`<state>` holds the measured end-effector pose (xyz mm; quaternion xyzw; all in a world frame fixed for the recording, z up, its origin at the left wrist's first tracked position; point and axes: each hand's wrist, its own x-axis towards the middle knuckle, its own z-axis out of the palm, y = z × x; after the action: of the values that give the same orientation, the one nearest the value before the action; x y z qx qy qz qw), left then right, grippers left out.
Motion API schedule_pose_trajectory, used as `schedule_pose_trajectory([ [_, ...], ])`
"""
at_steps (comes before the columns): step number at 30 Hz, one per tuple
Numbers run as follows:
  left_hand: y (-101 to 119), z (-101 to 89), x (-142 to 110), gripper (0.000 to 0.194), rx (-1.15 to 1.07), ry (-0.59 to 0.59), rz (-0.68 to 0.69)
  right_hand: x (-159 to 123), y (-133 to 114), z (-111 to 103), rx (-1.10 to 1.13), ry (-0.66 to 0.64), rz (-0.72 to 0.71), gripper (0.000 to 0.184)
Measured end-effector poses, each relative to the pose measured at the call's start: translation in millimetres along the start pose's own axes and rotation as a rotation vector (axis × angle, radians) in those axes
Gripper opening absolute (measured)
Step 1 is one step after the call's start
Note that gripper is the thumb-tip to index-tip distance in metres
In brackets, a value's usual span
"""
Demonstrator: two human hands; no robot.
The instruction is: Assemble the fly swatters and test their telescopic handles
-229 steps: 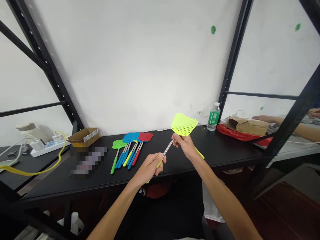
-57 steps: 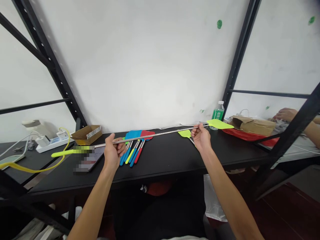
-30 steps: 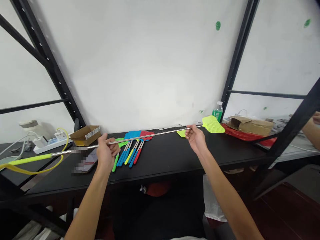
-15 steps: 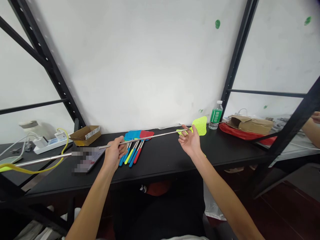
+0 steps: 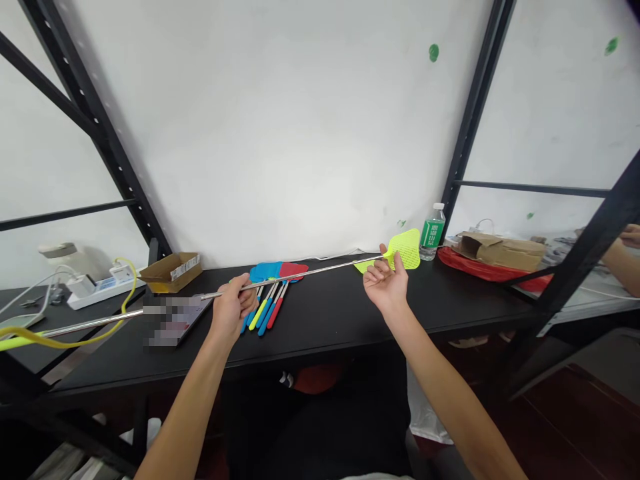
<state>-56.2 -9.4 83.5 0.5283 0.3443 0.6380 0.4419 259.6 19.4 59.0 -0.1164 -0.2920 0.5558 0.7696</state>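
Note:
My left hand (image 5: 233, 308) grips the thin telescopic steel shaft (image 5: 300, 283) of a fully extended fly swatter, over the pile of swatters. The shaft's far end, with its yellow-green grip (image 5: 15, 343), reaches past the table's left side. My right hand (image 5: 387, 283) is palm-up with spread fingers, cradling the neck below the swatter's yellow-green perforated head (image 5: 404, 249). Partly hidden behind that hand, a second yellow-green swatter head (image 5: 363, 267) lies on the black table (image 5: 325, 320). Several blue, red, green and yellow swatters (image 5: 275, 272) lie together near my left hand.
A pixelated flat object (image 5: 175, 321) lies on the table, with a cardboard box (image 5: 171, 272) behind it. A green-labelled water bottle (image 5: 433, 232) and a paper bag (image 5: 503, 252) on red plastic (image 5: 475, 260) stand right. A co-worker's hand (image 5: 631, 235) shows far right.
The swatter head has swung more upright and shifted left, and my right hand has opened more around its neck. The shaft's far end has dropped lower at the left.

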Motion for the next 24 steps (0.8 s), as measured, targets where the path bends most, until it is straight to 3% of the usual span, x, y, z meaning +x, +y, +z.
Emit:
schedule_pose_trajectory([
  [18, -5.6, -0.2, 1.7, 0.05, -0.007, -0.033, -0.071, -3.0, 3.4, 2.4, 0.235, 0.066, 0.073, 0.012],
  [24, -4.4, 7.5, 0.3, 0.051, 0.008, -0.02, -0.078, -4.8, 4.2, 1.1, 0.413, 0.076, 0.126, 0.015],
])
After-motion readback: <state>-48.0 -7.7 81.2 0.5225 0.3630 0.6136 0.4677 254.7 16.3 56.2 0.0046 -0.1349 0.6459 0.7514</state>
